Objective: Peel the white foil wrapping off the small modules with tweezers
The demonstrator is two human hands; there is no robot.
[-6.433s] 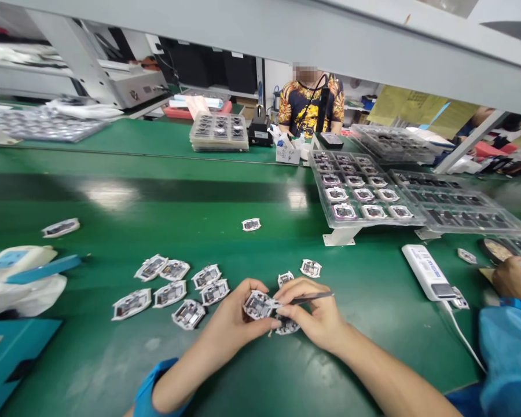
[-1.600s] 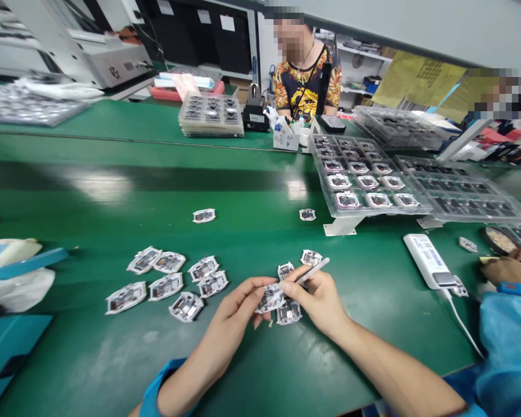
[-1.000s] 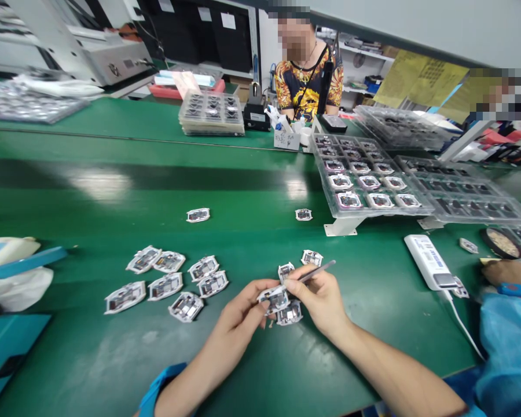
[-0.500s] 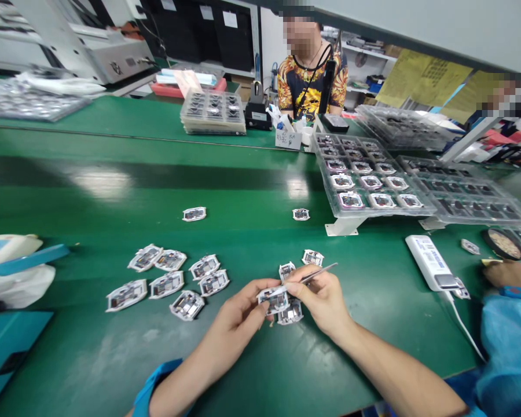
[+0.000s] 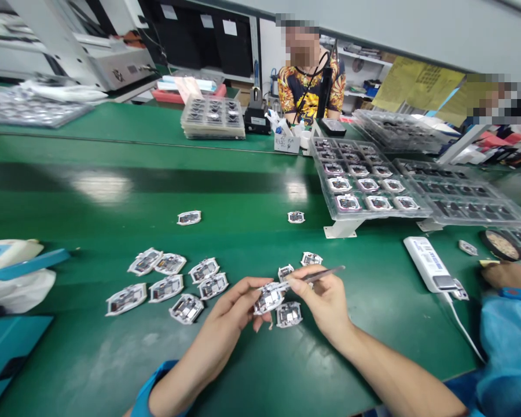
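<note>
Circuit module (image 5: 269, 299), edged in white backing, is pinched in the fingers of the left hand (image 5: 228, 315), above the green counter (image 5: 243, 370), its long axis tilted up toward the right hand (image 5: 323, 304). That hand is closed on slim tweezers (image 5: 325, 274), their tips at the module's upper edge, just above another module (image 5: 289, 314) lying flat.

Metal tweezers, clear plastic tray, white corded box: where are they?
Slim metal tweezers (image 5: 325, 274): head view, on the shaft.
Clear plastic tray (image 5: 386, 211): head view, front rim.
White corded plastic box (image 5: 423, 258): head view, top face.
</note>
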